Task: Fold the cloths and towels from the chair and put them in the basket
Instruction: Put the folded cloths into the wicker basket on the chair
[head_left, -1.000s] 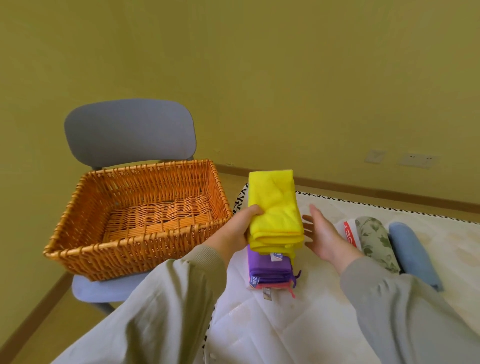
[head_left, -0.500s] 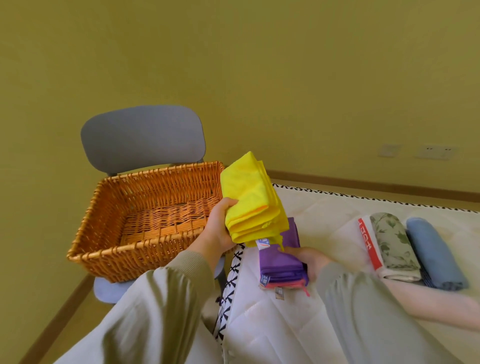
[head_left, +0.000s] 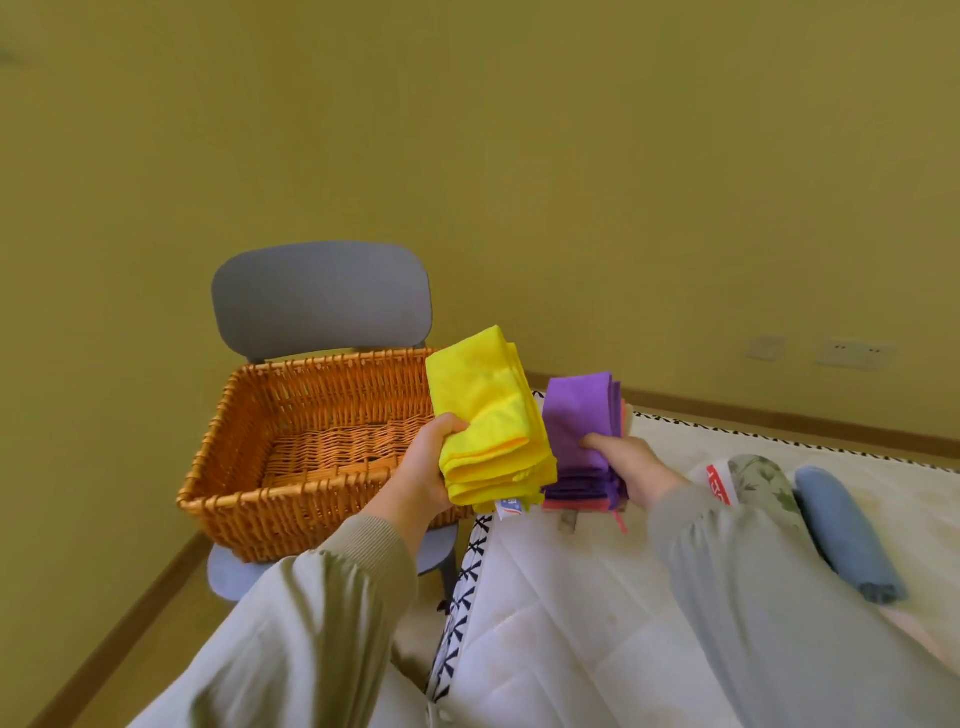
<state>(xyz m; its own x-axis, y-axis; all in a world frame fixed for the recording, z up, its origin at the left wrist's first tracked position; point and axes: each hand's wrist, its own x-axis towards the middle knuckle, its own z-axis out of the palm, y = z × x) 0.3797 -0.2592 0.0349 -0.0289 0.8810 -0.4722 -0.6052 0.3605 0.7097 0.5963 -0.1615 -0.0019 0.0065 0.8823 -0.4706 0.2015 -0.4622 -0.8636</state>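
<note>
My left hand (head_left: 422, 467) grips a folded yellow cloth (head_left: 485, 415) and holds it in the air by the right rim of the wicker basket (head_left: 291, 499). Beside it, my right hand (head_left: 631, 465) grips a folded purple cloth (head_left: 579, 415) with a pink cloth (head_left: 574, 505) under it, raised off the white bed cover (head_left: 545, 623). The basket sits on the seat of a grey chair (head_left: 322, 296) and nothing lies inside it.
On the bed to the right lie a rolled floral towel (head_left: 761, 486) with a red and white edge and a rolled blue towel (head_left: 847, 535). A yellow wall stands behind, with sockets (head_left: 852, 354) at the right. Wooden floor shows at the lower left.
The yellow cloth came off the stack and moved left toward the basket. My right hand then took the purple and pink cloths and raised them off the bed.
</note>
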